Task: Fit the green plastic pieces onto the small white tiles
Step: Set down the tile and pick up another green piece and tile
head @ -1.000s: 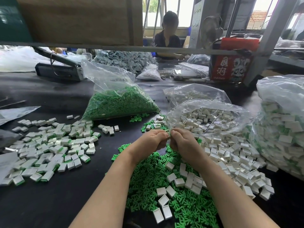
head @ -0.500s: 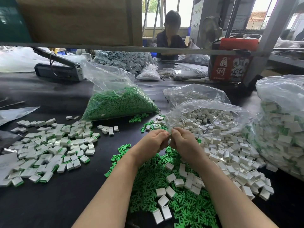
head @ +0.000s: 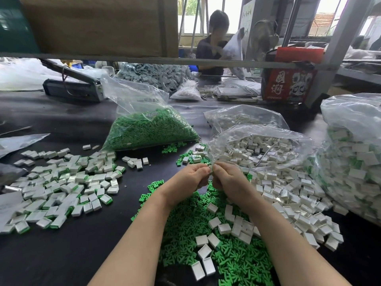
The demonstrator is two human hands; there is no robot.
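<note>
My left hand point(head: 188, 179) and my right hand point(head: 227, 179) meet at the table's middle, fingers curled, pinching one small white tile point(head: 210, 167) between their tips. Most of that tile is hidden by the fingers, so I cannot see a green piece on it. Under my wrists lies a heap of loose green plastic pieces point(head: 206, 244) with several bare white tiles point(head: 224, 228) scattered on it. More bare white tiles point(head: 288, 195) spread out to the right. At the left lies a pile of tiles with green fitted point(head: 61, 186).
An open bag of green pieces point(head: 148, 131) stands behind the hands. An open bag of white tiles point(head: 257, 149) sits right of it, and a big full bag point(head: 354, 162) at the far right. A person works at the back. A red box point(head: 288, 83) stands behind.
Both hands have stayed together at the same spot, with only slight finger movement on the tile. The person at the back has lifted a plastic bag.
</note>
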